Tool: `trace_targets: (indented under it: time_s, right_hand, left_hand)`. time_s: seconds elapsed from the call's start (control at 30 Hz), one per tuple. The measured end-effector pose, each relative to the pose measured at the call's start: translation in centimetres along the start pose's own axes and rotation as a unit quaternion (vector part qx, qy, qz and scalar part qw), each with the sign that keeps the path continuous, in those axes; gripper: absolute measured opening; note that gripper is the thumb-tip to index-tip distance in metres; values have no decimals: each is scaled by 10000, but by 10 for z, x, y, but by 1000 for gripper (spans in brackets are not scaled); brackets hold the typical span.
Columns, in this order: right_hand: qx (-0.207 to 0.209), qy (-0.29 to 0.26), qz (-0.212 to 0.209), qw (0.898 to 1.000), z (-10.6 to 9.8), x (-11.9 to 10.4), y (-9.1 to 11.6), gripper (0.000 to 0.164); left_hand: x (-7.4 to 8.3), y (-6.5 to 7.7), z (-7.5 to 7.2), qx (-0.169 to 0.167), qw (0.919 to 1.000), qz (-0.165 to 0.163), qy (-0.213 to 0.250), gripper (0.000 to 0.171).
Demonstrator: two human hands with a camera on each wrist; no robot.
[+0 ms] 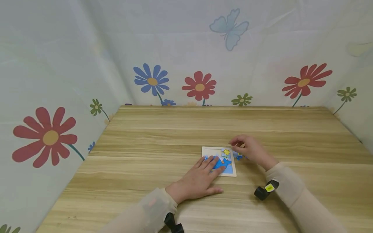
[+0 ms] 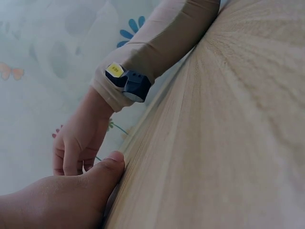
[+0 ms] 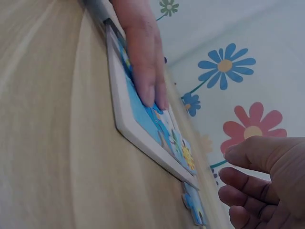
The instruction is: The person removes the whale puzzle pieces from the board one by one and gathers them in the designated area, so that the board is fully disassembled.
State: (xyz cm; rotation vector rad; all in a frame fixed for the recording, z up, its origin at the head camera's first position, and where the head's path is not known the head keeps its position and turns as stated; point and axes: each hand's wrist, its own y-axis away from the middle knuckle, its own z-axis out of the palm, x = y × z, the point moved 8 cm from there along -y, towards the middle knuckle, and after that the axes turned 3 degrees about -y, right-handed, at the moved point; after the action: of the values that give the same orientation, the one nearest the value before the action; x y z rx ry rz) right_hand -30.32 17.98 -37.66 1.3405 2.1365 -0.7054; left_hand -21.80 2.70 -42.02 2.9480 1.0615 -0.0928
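Note:
A small jigsaw board [image 1: 234,169] with a pale wooden border lies flat on the table. Its picture shows a blue whale [image 1: 223,164] and a yellow sun-like shape [image 1: 226,151]. My left hand [image 1: 196,181] rests on the board's left part, fingers spread and nearly straight, covering some of the picture. Just outside the right border lies a blue puzzle piece [image 3: 194,204]. Over and beside that piece hovers my right hand [image 1: 251,150], thumb and fingers loosely bent. In the right wrist view nothing shows between its thumb [image 3: 250,153] and fingers.
The wood-grain table [image 1: 163,129] stretches around the board on all sides. Behind it hangs a white cloth [image 1: 175,38] printed with flowers and a butterfly. Each wrist wears a black strapped device [image 1: 266,190] over a beige sleeve.

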Motion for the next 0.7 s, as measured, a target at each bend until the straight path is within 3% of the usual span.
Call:
trace_targets:
  time_s: [0.43,0.7]
  right_hand:
    - [-38,156,-285,9995,22,-6,-2,17]
    - [-40,522,-77,9986,25,-3,-1,18]
  left_hand:
    - [1,0,1,48,9999,78,-57,73]
    - [1,-3,1,72,9998,85,-133,74]
